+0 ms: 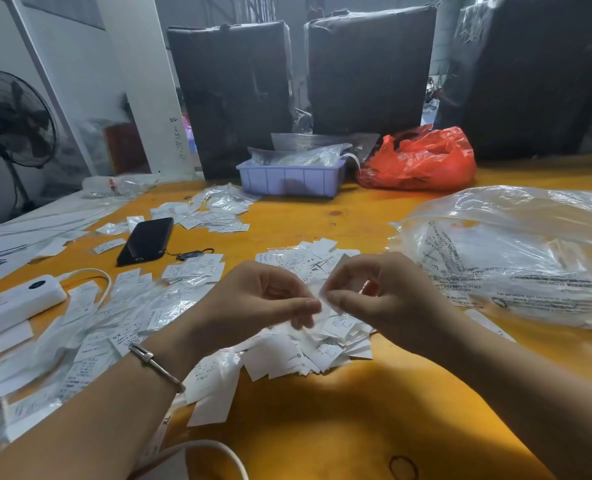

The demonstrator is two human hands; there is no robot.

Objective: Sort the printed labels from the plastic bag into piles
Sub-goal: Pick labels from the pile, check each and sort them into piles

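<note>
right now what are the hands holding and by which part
Both hands pinch one small white label over the pile: left hand on its left edge, right hand on its right edge.

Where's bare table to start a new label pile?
Free: the near edge below the central label pile, between the forearms; also the strip between the phone, blue bin and clear bag. Crowded: the left side around the power strip.

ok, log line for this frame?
step: separating label | left hand: pinching label | right hand: pinching same | below: label pile | bag: right
</note>
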